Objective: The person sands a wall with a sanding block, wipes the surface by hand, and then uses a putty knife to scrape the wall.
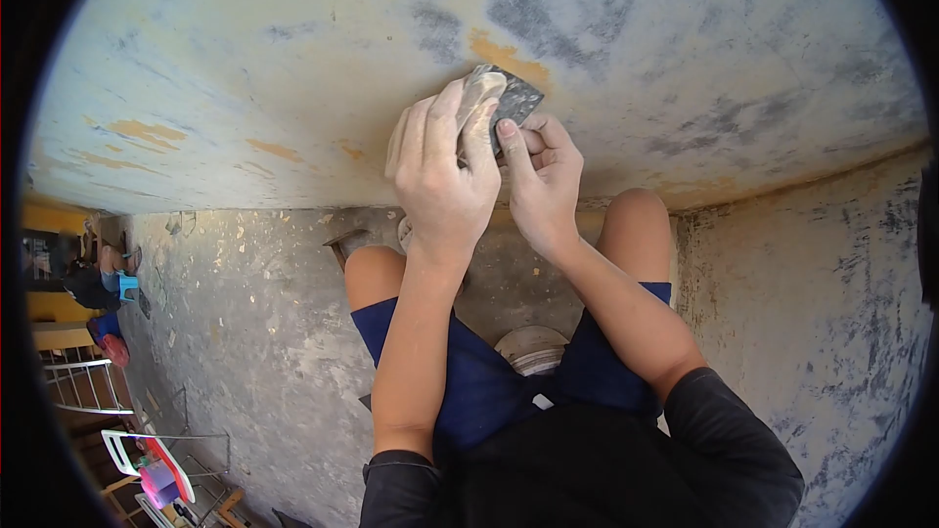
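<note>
My left hand (pixel 445 152) has its fingers wrapped round a dusty, pale, worn piece (pixel 482 88) whose exact kind I cannot make out. Close beside it, my right hand (pixel 543 171) pinches a dark, square-cornered sheet (pixel 518 103) between thumb and fingers. The sheet lies against the pale piece, and both hands are nearly touching. Just beyond them is a patchy grey-white wall (pixel 323 68) with an orange-brown patch (pixel 509 57) behind the sheet.
A round whitish container (pixel 531 347) sits between my legs. The stained floor (pixel 254 332) stretches to the left, where a person (pixel 93 284), a blue stool (pixel 127 286) and a white-and-red chair (pixel 161 464) are seen. Another wall (pixel 802 293) rises at right.
</note>
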`<state>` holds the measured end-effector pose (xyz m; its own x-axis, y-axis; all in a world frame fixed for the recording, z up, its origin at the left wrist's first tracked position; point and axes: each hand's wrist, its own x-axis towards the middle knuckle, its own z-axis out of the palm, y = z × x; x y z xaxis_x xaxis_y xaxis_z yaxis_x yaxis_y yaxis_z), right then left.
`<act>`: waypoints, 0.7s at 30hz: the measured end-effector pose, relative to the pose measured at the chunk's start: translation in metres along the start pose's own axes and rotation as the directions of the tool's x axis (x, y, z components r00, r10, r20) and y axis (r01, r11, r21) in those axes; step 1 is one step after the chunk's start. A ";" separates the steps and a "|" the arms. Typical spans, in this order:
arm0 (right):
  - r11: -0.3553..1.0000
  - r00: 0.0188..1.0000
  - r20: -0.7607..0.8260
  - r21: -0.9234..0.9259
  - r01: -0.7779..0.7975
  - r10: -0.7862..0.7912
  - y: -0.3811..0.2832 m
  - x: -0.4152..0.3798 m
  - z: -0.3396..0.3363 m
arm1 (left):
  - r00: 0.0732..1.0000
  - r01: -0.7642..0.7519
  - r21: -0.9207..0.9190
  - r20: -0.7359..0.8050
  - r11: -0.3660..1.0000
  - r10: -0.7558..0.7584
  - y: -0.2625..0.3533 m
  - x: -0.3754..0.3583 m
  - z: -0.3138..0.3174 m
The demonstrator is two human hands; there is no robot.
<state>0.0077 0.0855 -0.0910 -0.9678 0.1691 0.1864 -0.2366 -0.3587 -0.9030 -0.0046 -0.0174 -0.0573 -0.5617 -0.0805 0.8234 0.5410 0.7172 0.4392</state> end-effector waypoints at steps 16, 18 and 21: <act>1.000 1.000 0.023 0.022 0.005 -0.005 0.004 0.002 0.007 | 0.996 0.040 0.013 -0.076 0.999 -0.039 0.000 0.003 -0.004; 1.000 0.999 0.039 0.013 0.021 -0.021 0.002 0.004 0.006 | 0.996 0.062 0.026 -0.072 0.998 -0.060 -0.001 0.005 -0.004; 1.000 1.000 0.019 -0.008 0.020 -0.020 -0.002 0.001 0.006 | 0.994 0.088 0.007 -0.064 0.996 -0.088 0.001 0.007 -0.002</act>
<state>0.0063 0.0809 -0.0865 -0.9645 0.1583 0.2114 -0.2549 -0.3476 -0.9023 -0.0069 -0.0184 -0.0507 -0.5657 -0.1874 0.8030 0.4849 0.7121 0.5077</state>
